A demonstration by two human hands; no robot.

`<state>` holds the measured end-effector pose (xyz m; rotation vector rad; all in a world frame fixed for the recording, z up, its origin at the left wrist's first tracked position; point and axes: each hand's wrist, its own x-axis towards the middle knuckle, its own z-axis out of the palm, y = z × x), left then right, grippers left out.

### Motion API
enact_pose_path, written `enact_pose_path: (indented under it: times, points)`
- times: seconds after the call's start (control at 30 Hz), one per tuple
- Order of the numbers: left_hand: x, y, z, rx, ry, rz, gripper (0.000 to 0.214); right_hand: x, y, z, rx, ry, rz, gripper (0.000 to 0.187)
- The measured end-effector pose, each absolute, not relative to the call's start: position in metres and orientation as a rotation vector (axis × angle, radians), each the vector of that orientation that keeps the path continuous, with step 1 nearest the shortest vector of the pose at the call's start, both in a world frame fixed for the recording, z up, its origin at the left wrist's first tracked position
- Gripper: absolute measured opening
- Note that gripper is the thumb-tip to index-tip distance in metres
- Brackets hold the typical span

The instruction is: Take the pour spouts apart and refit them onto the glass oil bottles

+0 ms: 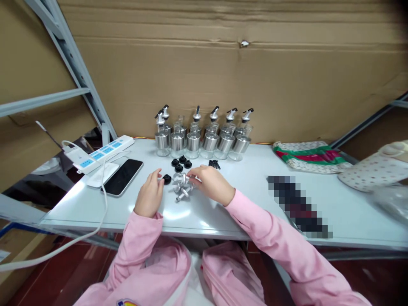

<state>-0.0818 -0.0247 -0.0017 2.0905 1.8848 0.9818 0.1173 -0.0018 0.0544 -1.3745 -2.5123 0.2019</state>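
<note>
A loose pile of silver pourer spouts (182,193) lies on the white table in front of me. My right hand (213,185) reaches into the pile from the right, thumb and fingertips closed around a spout (184,177) at its top. On the other side, my left hand (149,194) rests with fingers loosely curved and apart, holding nothing I can see. Its fingertips are beside a black stopper (166,179). Several more black stoppers (179,168) sit just behind the pile. Small black levers (214,164) lie together beyond my right hand.
Two rows of glass bottles with steel sleeves (193,142) stand at the back; several rear ones wear pourer tops (214,113). At left are a phone (123,177), a power strip (106,152) and a white cable (106,204). A patterned cloth bag (312,157) lies at right.
</note>
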Motion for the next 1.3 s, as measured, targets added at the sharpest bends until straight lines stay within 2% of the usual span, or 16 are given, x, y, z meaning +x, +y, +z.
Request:
enact_pose_path:
  times: [0.2, 0.43, 0.57, 0.7, 0.83, 0.97, 1.17, 1.3]
  points:
    - [-0.079, -0.027, 0.001, 1.996, 1.765, 1.039, 0.032, 0.108, 0.01, 0.044, -1.213, -2.641, 0.199, 0.025]
    - [-0.079, -0.03, 0.003, 1.957, 1.729, 1.074, 0.023, 0.083, 0.024, 0.051, -1.157, -2.621, 0.118, 0.019]
    - [-0.078, -0.03, 0.004, 1.934, 1.729, 1.077, 0.018, 0.06, 0.034, 0.049, -1.174, -2.719, 0.189, 0.024]
    - [-0.077, -0.03, 0.007, 1.885, 1.672, 1.103, 0.018, 0.052, 0.044, 0.051, -1.177, -2.701, 0.331, 0.019]
    - [-0.075, -0.032, 0.009, 1.979, 1.599, 1.104, 0.025, 0.071, 0.057, 0.068, -1.181, -2.435, 0.378, 0.021]
    - [-0.073, -0.032, 0.004, 2.104, 1.477, 0.984, 0.038, 0.106, 0.07, 0.079, -1.407, -2.391, 0.365, 0.019]
    - [-0.074, -0.03, -0.006, 2.236, 1.354, 0.842, 0.059, 0.12, 0.074, 0.053, -1.529, -2.508, 0.466, 0.017]
    - [-0.075, -0.029, -0.007, 2.246, 1.354, 0.805, 0.064, 0.105, 0.078, 0.037, -1.527, -2.482, 0.43, 0.018]
